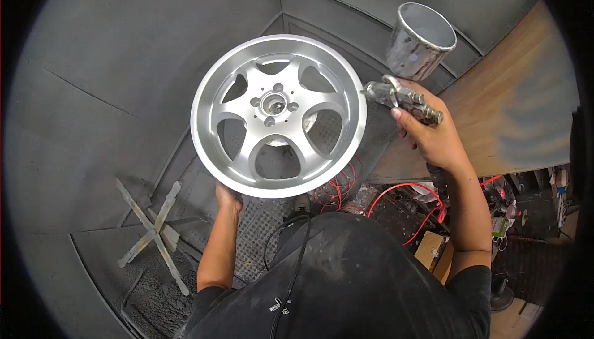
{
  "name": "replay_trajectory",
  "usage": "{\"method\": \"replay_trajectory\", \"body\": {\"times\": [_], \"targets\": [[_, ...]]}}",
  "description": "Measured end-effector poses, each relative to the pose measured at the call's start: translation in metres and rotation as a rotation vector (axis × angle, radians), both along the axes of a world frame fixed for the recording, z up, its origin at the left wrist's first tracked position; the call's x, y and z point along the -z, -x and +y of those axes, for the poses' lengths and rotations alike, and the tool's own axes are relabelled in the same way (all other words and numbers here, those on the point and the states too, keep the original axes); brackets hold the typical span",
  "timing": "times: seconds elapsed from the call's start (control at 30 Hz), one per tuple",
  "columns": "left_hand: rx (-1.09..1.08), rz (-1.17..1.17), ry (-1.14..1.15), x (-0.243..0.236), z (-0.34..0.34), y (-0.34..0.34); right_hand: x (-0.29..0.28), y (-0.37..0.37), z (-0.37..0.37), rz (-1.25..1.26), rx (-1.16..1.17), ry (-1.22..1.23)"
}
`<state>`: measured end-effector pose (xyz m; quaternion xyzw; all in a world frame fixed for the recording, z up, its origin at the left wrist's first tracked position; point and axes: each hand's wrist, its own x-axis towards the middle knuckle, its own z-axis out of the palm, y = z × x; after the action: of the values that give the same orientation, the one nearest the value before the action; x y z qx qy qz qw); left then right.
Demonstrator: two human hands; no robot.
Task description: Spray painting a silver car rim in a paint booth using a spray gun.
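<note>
A silver alloy wheel (255, 130) with wide curved spokes faces me in the middle of the view. My left hand (229, 198) is at its lower left edge, holding it from below; the fingers are hidden behind the rim. Closed around a spray gun (396, 94), my right hand (427, 127) is right of the wheel. The gun's nozzle points left, close to the wheel's right rim. An open metal paint cup (421, 48), tilted and spattered, sits on top of the gun. Behind the spokes, a pale round piece partly shows.
Grey booth walls (124, 60) surround the left and back. A cross-shaped stand (154, 232) is at lower left. Right of me are a wooden board (489, 104), a red hose (408, 185) curving below my arm, and cluttered boxes (428, 249).
</note>
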<state>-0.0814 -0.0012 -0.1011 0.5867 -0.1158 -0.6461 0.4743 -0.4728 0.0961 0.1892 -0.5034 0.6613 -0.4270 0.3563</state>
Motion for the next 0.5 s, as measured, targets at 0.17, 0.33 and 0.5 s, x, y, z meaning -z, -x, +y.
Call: {"method": "replay_trajectory", "body": {"times": [0.17, 0.33, 0.5], "targets": [[-0.069, 0.075, 0.049, 0.004, 0.014, 0.002, 0.019, 0.018, -0.001, 0.022, 0.061, -0.042], [0.338, 0.291, -0.17, 0.043, 0.06, 0.014, 0.028, 0.017, -0.001, 0.001, 0.089, -0.007], [0.349, 0.246, -0.276, 0.016, 0.084, 0.056, -0.005, 0.004, 0.01, -0.063, -0.004, -0.053]]}}
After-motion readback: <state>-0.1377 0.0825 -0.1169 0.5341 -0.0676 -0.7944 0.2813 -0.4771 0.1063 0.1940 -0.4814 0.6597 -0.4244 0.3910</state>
